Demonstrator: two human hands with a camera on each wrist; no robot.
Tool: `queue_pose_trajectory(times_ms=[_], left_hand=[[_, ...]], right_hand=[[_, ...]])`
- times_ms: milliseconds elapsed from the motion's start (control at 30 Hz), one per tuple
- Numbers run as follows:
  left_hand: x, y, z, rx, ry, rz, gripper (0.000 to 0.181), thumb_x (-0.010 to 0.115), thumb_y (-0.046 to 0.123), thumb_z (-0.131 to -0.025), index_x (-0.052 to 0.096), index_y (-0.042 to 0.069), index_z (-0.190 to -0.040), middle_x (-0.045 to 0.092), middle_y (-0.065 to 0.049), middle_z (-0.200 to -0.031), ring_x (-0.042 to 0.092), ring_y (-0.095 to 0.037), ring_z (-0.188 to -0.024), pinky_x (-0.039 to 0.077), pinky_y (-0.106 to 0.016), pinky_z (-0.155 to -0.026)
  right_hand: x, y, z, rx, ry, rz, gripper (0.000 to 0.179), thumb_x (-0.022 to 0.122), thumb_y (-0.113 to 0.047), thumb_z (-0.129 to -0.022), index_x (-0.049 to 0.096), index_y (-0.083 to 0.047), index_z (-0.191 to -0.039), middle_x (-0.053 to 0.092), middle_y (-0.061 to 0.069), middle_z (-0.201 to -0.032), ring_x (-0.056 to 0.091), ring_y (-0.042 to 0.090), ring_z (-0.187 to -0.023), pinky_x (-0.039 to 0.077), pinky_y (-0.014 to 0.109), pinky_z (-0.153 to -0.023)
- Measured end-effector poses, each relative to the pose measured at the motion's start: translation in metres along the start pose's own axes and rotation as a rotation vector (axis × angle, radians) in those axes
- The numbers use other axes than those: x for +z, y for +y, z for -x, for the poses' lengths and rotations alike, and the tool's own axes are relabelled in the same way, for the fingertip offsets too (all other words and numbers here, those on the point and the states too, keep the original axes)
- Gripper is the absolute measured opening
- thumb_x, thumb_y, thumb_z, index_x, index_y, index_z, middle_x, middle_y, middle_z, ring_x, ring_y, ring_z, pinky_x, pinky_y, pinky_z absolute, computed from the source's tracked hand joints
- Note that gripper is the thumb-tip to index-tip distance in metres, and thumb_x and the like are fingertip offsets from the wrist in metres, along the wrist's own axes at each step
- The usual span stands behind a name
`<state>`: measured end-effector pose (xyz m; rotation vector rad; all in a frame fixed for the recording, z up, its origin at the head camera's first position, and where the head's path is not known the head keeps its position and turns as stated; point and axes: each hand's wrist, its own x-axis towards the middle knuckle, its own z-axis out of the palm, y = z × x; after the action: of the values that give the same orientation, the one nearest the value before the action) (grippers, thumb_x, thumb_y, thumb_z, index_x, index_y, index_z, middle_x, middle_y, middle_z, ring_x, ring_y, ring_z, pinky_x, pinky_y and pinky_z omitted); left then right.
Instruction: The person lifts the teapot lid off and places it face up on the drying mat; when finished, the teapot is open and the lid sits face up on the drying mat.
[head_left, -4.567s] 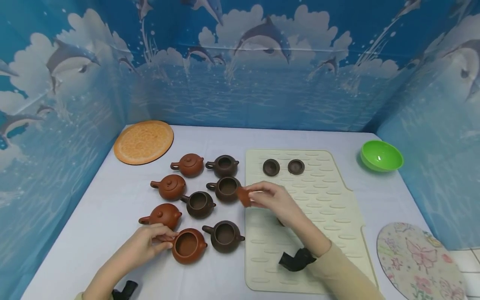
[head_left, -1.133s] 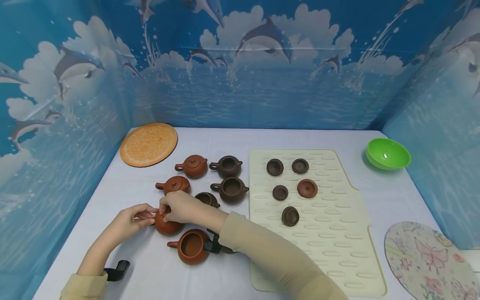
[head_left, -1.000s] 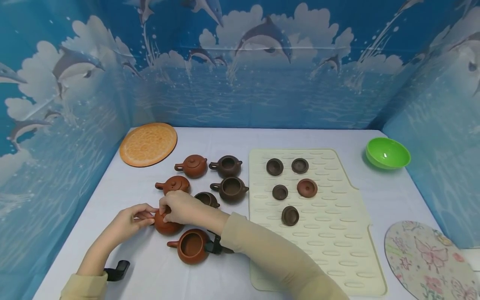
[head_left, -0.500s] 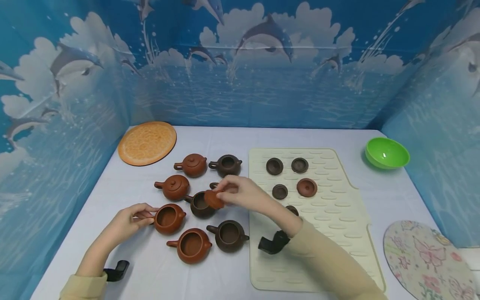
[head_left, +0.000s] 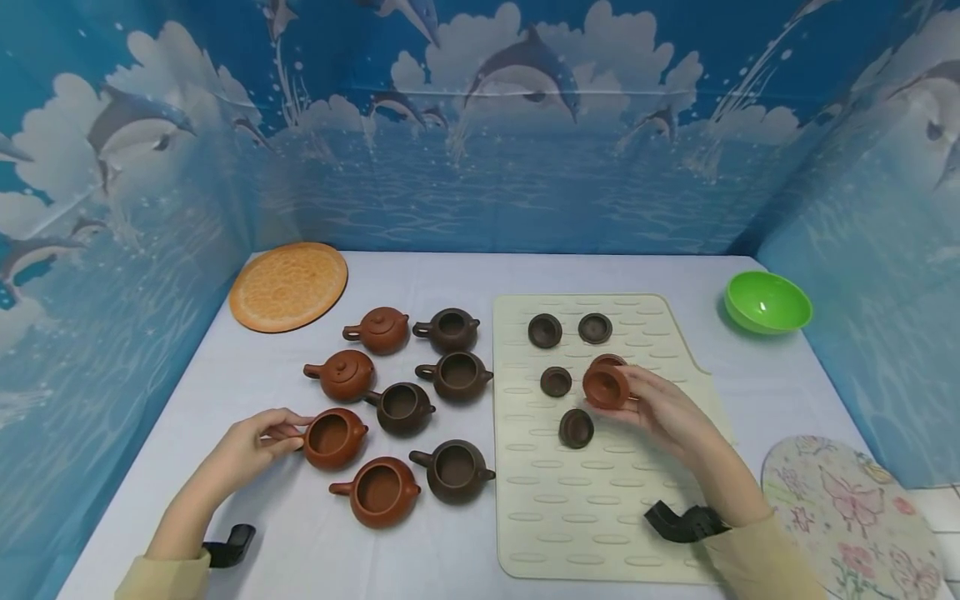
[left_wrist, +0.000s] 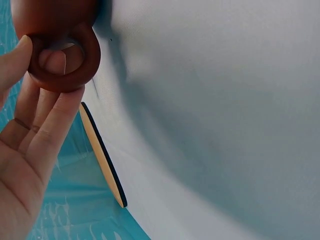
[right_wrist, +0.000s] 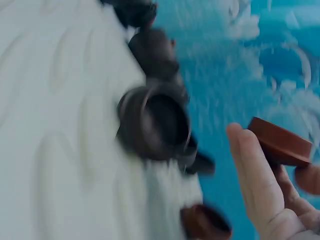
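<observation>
My left hand (head_left: 243, 454) pinches the ring handle (left_wrist: 91, 62) of a lidless red-brown teapot (head_left: 341, 461) on the left of the table. Over the pale mat (head_left: 547, 542), my right hand (head_left: 667, 417) holds a red-brown teapot lid (head_left: 606, 388) by its edge, hollow inner side toward the head camera. It partly covers another red-brown lid (head_left: 609, 360) lying on the mat. Dark brown lids lie upside down around it, such as one small lid (head_left: 556, 382) and one nearer lid (head_left: 577, 428). The right wrist view shows the held lid side-on between thumb and fingers.
A second lidless red-brown teapot (head_left: 382, 517) stands in front. Behind are two lidded red-brown teapots, one (head_left: 382, 331) farthest back. Several lidless dark teapots, one nearest (head_left: 456, 492), border the mat. A round board (head_left: 288, 287), green bowl (head_left: 767, 304) and floral placemat (head_left: 847, 517) lie around.
My left hand shifted from the front teapot's handle to the one behind. A first red-brown lid went onto the mat; my right hand then lifted the second teapot's lid and carried it right.
</observation>
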<state>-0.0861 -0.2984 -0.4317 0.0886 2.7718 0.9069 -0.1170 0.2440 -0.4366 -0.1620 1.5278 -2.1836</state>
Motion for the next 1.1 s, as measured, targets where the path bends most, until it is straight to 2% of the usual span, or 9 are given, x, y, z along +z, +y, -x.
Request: queue_pose_trajectory(times_ms=[67, 133, 300, 400, 500, 600, 900, 1000, 1100], left_hand=[[0.000, -0.001, 0.000, 0.002, -0.002, 0.003, 0.021, 0.073, 0.006, -0.087, 0.071, 0.009, -0.107, 0.071, -0.004, -0.096, 0.065, -0.020, -0.091, 0.057, -0.042, -0.082], [0.000, -0.001, 0.000, 0.001, -0.004, 0.007, 0.021, 0.073, 0.006, -0.087, 0.071, 0.009, -0.108, 0.071, -0.004, -0.096, 0.065, -0.020, -0.092, 0.057, -0.043, -0.083], [0.001, -0.001, 0.000, -0.003, -0.006, 0.008, 0.021, 0.073, 0.006, -0.087, 0.071, 0.009, -0.108, 0.071, -0.004, -0.096, 0.065, -0.020, -0.091, 0.056, -0.045, -0.084], [0.001, -0.001, 0.000, -0.006, -0.005, 0.009, 0.021, 0.072, 0.005, -0.087, 0.071, 0.009, -0.108, 0.071, -0.004, -0.096, 0.065, -0.020, -0.092, 0.056, -0.045, -0.085], [0.001, 0.000, 0.000, -0.004, -0.004, 0.007, 0.022, 0.072, 0.005, -0.087, 0.071, 0.009, -0.108, 0.071, -0.004, -0.096, 0.066, -0.020, -0.092, 0.056, -0.046, -0.086], [0.000, 0.001, 0.000, -0.004, -0.001, 0.004, 0.021, 0.073, 0.005, -0.087, 0.071, 0.010, -0.108, 0.071, -0.004, -0.096, 0.065, -0.020, -0.092, 0.056, -0.046, -0.086], [0.000, 0.000, 0.000, -0.010, -0.002, 0.005, 0.022, 0.072, 0.006, -0.088, 0.071, 0.009, -0.110, 0.071, -0.004, -0.095, 0.065, -0.020, -0.092, 0.056, -0.046, -0.086], [0.000, 0.000, 0.001, -0.013, -0.002, 0.006, 0.022, 0.072, 0.006, -0.088, 0.071, 0.009, -0.110, 0.071, -0.003, -0.095, 0.065, -0.020, -0.092, 0.056, -0.046, -0.086], [-0.001, 0.000, 0.000, -0.006, -0.013, 0.004, 0.023, 0.072, 0.007, -0.088, 0.070, 0.009, -0.111, 0.071, -0.004, -0.096, 0.066, -0.020, -0.092, 0.056, -0.044, -0.084]], right_hand=[[-0.010, 0.003, 0.010, 0.011, 0.025, 0.014, 0.025, 0.040, -0.017, -0.107, 0.060, -0.010, -0.122, 0.067, 0.000, -0.117, 0.069, 0.016, -0.107, 0.054, 0.032, -0.093], [-0.018, 0.005, 0.018, 0.032, 0.063, 0.091, 0.034, 0.040, -0.021, -0.108, 0.051, 0.000, -0.132, 0.067, -0.001, -0.116, 0.068, 0.012, -0.106, 0.054, 0.031, -0.093], [-0.023, 0.010, 0.030, 0.196, 0.207, 0.442, 0.066, 0.044, -0.031, -0.106, 0.024, 0.019, -0.145, 0.054, 0.027, -0.133, 0.070, 0.005, -0.097, 0.053, 0.022, -0.091], [-0.022, 0.011, 0.033, 0.262, 0.256, 0.638, 0.065, 0.045, -0.036, -0.105, 0.033, 0.015, -0.144, 0.043, 0.034, -0.143, 0.070, 0.006, -0.095, 0.051, 0.016, -0.088], [-0.020, 0.011, 0.035, 0.253, 0.297, 0.810, 0.057, 0.049, -0.036, -0.104, 0.049, 0.010, -0.137, 0.052, 0.031, -0.138, 0.068, 0.006, -0.096, 0.049, 0.015, -0.084], [-0.019, 0.012, 0.035, 0.220, 0.321, 0.879, 0.050, 0.053, -0.032, -0.103, 0.057, 0.009, -0.129, 0.059, 0.029, -0.130, 0.068, 0.006, -0.093, 0.054, 0.019, -0.080], [-0.017, 0.014, 0.032, 0.175, 0.312, 0.893, 0.044, 0.053, -0.027, -0.103, 0.058, 0.008, -0.128, 0.062, 0.028, -0.126, 0.067, 0.000, -0.086, 0.057, 0.022, -0.075], [-0.017, 0.013, 0.030, 0.154, 0.316, 0.947, 0.043, 0.052, -0.029, -0.103, 0.060, 0.005, -0.128, 0.063, 0.026, -0.125, 0.068, 0.009, -0.090, 0.056, 0.025, -0.074], [-0.015, 0.009, 0.027, 0.114, 0.336, 1.040, 0.042, 0.052, -0.032, -0.103, 0.063, 0.002, -0.126, 0.066, 0.022, -0.122, 0.068, 0.025, -0.101, 0.054, 0.035, -0.082]])
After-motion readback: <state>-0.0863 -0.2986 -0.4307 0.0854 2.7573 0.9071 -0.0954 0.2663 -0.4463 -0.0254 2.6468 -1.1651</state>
